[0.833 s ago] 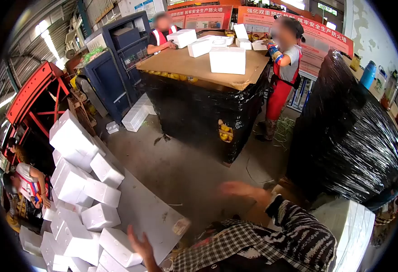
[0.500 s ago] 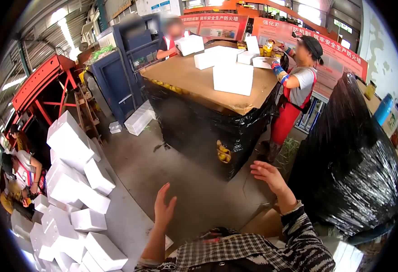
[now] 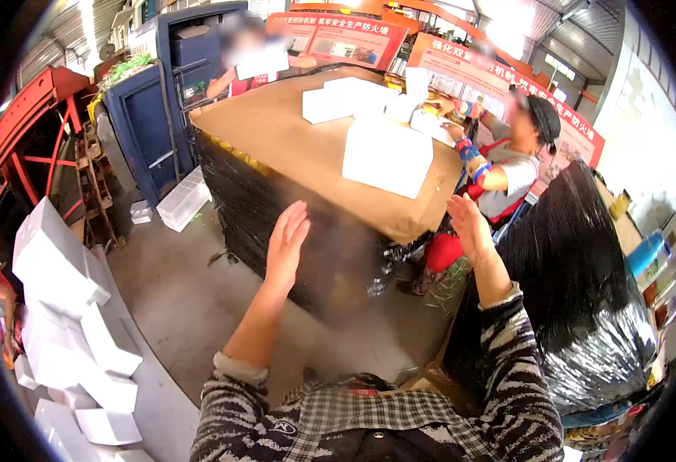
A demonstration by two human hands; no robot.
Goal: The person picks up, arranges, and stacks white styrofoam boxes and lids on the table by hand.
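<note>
My left hand [image 3: 286, 240] is raised with its fingers stretched out, in front of the near side of a large stack wrapped in black film [image 3: 265, 223]. My right hand [image 3: 473, 225] is held up off the stack's right corner, palm turned inward and fingers extended. Both hands hold nothing. On the stack's brown cardboard top [image 3: 269, 131], a large white foam box [image 3: 388, 158] stands nearest to me, between and beyond my hands. Behind it sit more white foam boxes [image 3: 338, 100].
A co-worker in a black cap [image 3: 519, 146] works at the stack's right side; another person [image 3: 257, 65] is at the far left. White foam boxes [image 3: 61, 266] pile up on the left. A black-wrapped bundle [image 3: 573, 285] stands at right. A blue metal cabinet [image 3: 138, 123] is behind.
Both my hands have moved up and forward, and the stack appears closer. The co-worker at right has bent lower. The far person's white box is now tilted differently.
</note>
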